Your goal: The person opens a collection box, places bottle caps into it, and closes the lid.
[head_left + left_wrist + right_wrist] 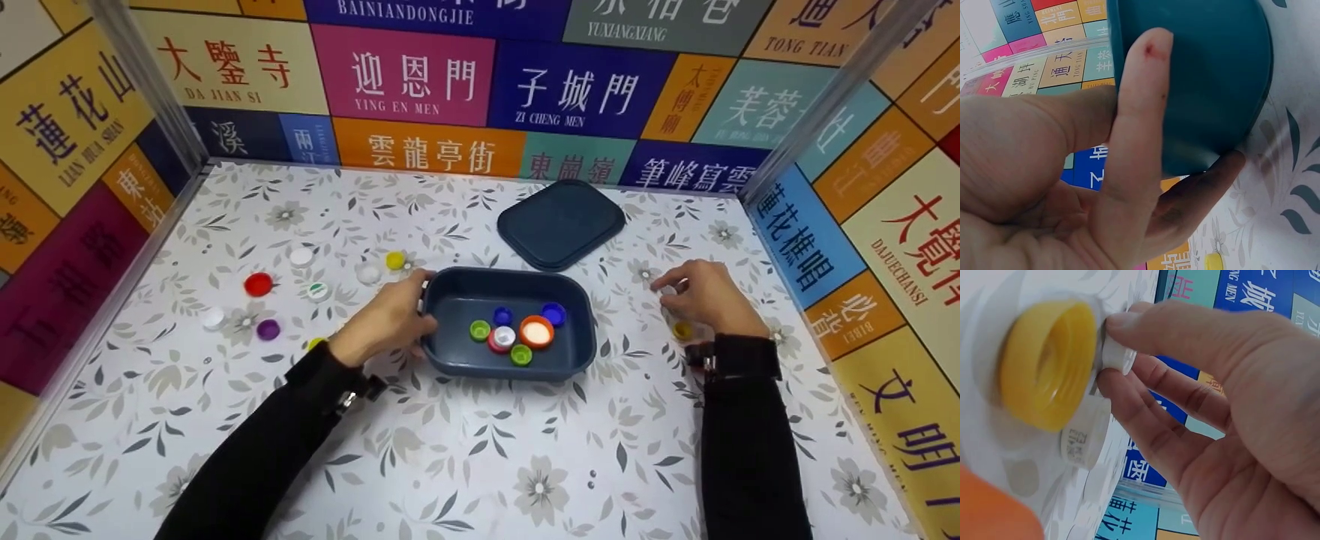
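Observation:
A dark blue plastic box (450, 330) holds several bottle caps, among them an orange-rimmed cap (537, 331), a white cap (504, 337) and a green cap (520, 355). My left hand (390, 315) holds the box's left end; in the left wrist view its index finger lies along the outer wall (1213, 84). Right of the box, my right hand (705, 296) pinches a small white cap (1119, 351) between thumb and fingertips, close to the tabletop. Near those fingers are a yellow cap (1050, 365) and a white cap with printed characters (1081, 433).
The box's dark lid (561, 223) lies behind it. Left on the flowered tablecloth are a red cap (258, 284), a purple cap (268, 329), a yellow cap (395, 260) and several white ones. A blurred orange thing (994, 512) is close to the right wrist camera. Printed panels (405, 75) enclose the table.

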Available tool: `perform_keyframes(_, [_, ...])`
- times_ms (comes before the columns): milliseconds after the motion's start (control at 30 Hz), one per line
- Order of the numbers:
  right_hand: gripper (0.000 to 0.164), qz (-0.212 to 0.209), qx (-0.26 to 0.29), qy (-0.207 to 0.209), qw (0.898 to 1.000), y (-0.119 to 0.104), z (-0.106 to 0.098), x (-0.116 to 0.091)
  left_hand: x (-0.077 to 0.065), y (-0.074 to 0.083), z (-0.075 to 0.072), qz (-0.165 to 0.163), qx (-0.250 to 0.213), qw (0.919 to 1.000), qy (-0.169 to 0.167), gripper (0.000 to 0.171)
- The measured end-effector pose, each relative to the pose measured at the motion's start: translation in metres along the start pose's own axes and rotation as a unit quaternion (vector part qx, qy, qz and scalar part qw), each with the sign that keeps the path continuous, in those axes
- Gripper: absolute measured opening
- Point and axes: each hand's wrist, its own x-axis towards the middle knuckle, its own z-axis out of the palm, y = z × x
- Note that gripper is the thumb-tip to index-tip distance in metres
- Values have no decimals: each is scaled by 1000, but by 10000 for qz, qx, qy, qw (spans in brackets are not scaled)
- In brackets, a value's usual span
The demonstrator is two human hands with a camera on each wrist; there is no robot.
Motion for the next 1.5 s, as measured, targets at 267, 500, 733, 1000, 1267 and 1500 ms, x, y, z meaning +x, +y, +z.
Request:
perform_keyframes(267, [33, 205, 65, 95, 9997, -5, -2, 0, 2, 2, -1, -64, -61, 10000, 37, 85])
perform_keyframes(500, [33, 67, 40, 193, 9998, -6, -1, 0, 2, 2, -2, -29, -49, 10000, 33, 85])
perform_keyframes(733, [31, -203, -82, 331, 9992, -14, 0, -2, 0, -2, 0, 134, -121, 9998, 94, 82])
perform_keyframes(1000, [28, -749, -95, 731, 9945, -42, -3, -11, 0, -2, 2, 106, -118, 9998, 120, 80])
perform_keyframes(1267, [22, -1712, -234, 1243, 9771, -77, -2, -18, 0, 0, 0, -38, -229, 9997, 66, 83])
perform_keyframes(1500, [22, -2211, -85, 1317, 9663, -102, 6, -26, 0, 1, 0, -29, -234, 9997, 48, 83])
